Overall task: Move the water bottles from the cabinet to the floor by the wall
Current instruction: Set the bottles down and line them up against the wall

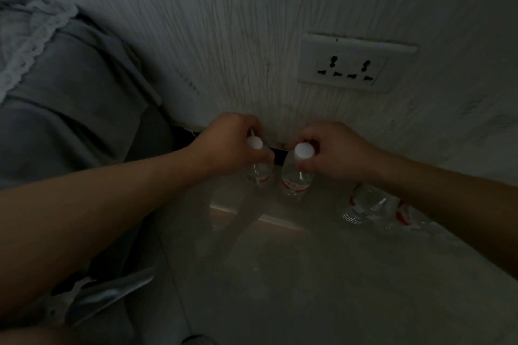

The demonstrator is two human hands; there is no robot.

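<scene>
Pinching left bottle (260, 172) in left hand (224, 143), right bottle (296, 180) in right hand (337, 152), fingers (305, 167) curled under caps. Upright, straight below grip, just beside wall (252, 36).

two bottles (295, 176) side by side before wall (252, 36), socket (354, 63) above

Dim textured wall (252, 22) (white socket (353, 63)), glossy floor (308, 274), grey bedding (70, 92)

clear plastic bottles (296, 176), glossy floor (308, 274), textured wall (224, 22)
</scene>
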